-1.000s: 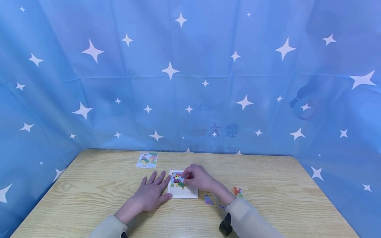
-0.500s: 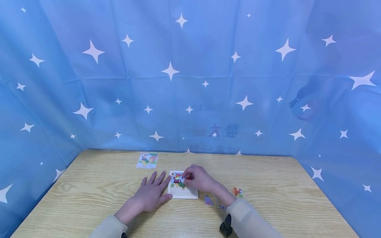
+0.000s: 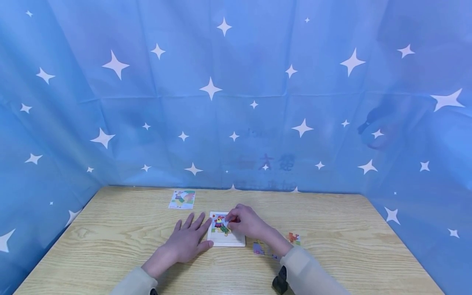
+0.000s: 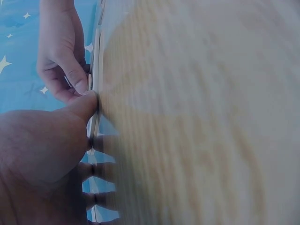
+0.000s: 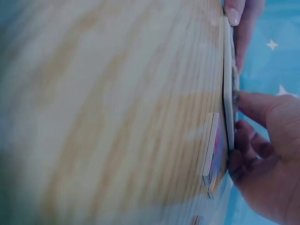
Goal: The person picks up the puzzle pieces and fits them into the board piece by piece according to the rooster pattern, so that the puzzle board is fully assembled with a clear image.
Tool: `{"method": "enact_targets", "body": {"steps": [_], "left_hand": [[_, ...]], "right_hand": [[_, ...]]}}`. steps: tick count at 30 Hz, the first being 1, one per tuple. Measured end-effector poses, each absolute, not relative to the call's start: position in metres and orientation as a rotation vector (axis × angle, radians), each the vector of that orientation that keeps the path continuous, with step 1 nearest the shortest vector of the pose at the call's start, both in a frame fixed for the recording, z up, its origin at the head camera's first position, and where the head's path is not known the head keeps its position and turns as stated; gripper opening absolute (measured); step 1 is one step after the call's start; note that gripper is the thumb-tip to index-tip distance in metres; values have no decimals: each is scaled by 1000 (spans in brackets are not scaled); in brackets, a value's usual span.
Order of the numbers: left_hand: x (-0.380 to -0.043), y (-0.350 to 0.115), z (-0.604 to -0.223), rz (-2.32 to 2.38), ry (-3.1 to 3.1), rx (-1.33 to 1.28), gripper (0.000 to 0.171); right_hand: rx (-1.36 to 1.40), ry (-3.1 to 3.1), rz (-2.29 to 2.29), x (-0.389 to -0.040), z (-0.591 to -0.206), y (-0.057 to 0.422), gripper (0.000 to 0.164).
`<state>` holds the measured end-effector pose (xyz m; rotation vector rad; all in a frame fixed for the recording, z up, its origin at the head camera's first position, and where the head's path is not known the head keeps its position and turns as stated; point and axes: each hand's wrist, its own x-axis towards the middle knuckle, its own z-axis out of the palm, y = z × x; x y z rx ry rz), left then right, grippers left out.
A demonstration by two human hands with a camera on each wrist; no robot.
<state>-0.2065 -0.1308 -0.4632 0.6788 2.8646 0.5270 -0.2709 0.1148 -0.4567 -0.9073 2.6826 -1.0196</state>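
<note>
A white puzzle tray [image 3: 236, 241] lies on the table, its upper left part filled with jigsaw pieces of a rooster picture [image 3: 219, 221]. My left hand [image 3: 186, 241] rests flat with spread fingers, index fingertip and thumb at the tray's left edge. Over the tray's upper right part, my right hand [image 3: 245, 221] has thumb and fingers curled together, pinching a puzzle piece mostly hidden by the fingers. In the right wrist view, the right thumb [image 5: 258, 104] bends down onto the tray's top face [image 5: 229, 79].
Loose puzzle pieces lie right of the tray: purple ones [image 3: 259, 248] and an orange one [image 3: 293, 237], partly behind the right forearm. A rooster picture card [image 3: 182, 199] lies at the back left. A blue star-patterned curtain [image 3: 236, 102] stands behind the table [image 3: 350, 246].
Both hands stay almost in place. At the right fingertips, the green part of the rooster has shifted slightly and sits closer against the neighbouring pieces.
</note>
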Motion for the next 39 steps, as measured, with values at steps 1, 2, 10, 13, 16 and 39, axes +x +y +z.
{"method": "enact_targets", "body": {"steps": [1,2,10,13,16,39], "left_hand": [[-205,-130,-461,531,2859,673,70],[-204,-129,-458,532,2856,667,70],[-205,-129,-459,526,2853,668,70],[-208,-131,-466,533,2862,676,70],[-208,-132,-466,545,2861,679,73],[-201,-128,-451,519,2837,627,70]], "right_hand": [[-911,2683,-1018,-270,-456,115,9],[-917,2682,-1015,-270,-456,115,10],[-959,2675,-958,-267,-453,120,29],[-966,2671,-949,-266,-454,122,35],[-963,2664,-958,-266,-455,123,35],[-1060,2671,-905,-265,-453,122,26]]}}
